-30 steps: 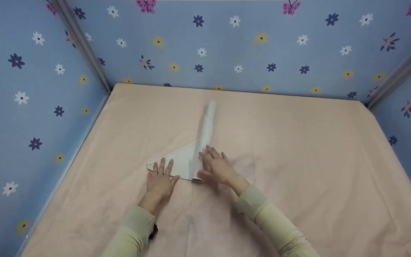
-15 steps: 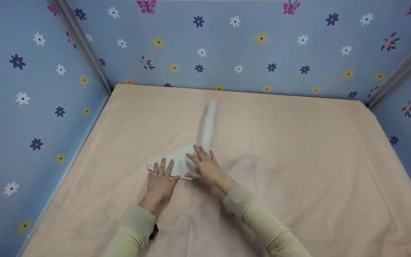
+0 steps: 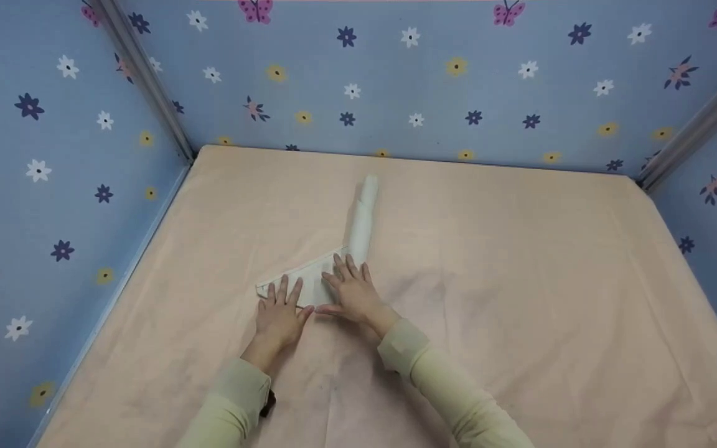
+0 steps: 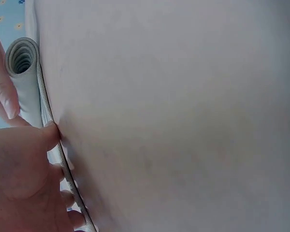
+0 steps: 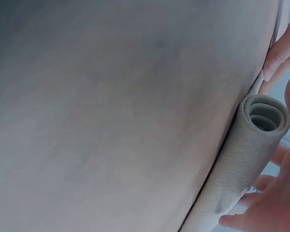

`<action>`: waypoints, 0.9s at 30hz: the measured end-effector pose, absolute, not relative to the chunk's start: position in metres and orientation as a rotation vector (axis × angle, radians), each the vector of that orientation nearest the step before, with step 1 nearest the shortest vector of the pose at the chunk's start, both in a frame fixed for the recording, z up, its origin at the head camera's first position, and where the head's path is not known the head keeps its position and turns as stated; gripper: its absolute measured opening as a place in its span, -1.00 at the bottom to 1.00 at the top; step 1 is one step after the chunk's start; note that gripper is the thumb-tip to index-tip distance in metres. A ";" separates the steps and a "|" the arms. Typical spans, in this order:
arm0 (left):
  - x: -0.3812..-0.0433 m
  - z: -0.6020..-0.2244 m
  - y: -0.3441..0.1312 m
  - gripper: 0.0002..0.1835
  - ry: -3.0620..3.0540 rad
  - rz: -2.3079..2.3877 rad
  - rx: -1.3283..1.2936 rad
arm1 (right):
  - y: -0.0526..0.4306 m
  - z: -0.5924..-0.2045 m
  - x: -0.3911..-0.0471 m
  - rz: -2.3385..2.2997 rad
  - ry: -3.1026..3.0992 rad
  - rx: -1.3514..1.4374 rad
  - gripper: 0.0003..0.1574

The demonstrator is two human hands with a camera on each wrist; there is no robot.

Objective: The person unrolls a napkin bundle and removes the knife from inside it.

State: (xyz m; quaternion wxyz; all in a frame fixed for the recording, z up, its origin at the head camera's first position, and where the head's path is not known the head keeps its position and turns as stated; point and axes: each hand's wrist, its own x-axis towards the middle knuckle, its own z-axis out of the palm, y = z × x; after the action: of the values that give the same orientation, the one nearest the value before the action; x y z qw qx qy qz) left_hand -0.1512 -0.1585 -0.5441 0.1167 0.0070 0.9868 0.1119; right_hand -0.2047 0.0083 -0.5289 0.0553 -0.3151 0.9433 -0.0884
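A pale, nearly white cloth lies on the table, most of it wound into a long narrow roll [image 3: 361, 230]. From the roll a flat tapering flap [image 3: 313, 283] runs out to the left. My left hand [image 3: 281, 320] presses on the flap's near edge with straight, spread fingers. Over the near end of the roll lies my right hand [image 3: 357, 295], fingers extended and thumb pointing at the left thumb. In the right wrist view the spiral end of the roll [image 5: 232, 164] shows beside that hand [image 5: 275, 203]. The left wrist view shows the left fingers [image 4: 65, 198] along the flap's edge.
A wrinkled peach tablecloth [image 3: 520, 280] covers the table. Blue walls [image 3: 383, 74] with flowers and butterflies stand at the back and both sides, with grey metal posts [image 3: 150, 81] at the corners.
My right hand has moved left, from the roll's right side to over its near end, close to the left hand. The left hand and the flap's left tip have stayed in place.
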 end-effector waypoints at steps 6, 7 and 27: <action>-0.150 -0.544 -0.158 -0.31 2.883 0.321 0.018 | 0.011 -0.529 -0.204 -0.239 2.846 -0.923 -0.03; -0.150 -0.543 -0.158 -0.32 2.880 0.318 0.015 | 0.012 -0.529 -0.204 -0.234 2.841 -0.917 -0.03; -0.150 -0.541 -0.156 -0.32 2.883 0.341 -0.001 | 0.033 -0.525 -0.207 -0.228 2.773 -0.944 -0.08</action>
State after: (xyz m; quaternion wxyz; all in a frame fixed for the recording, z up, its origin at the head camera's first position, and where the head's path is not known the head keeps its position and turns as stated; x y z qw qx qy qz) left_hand -0.1503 -0.1560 -0.5406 0.1192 -0.0003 0.9860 0.1167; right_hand -0.2066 0.0335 -0.5252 0.1016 -0.3195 0.9389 -0.0772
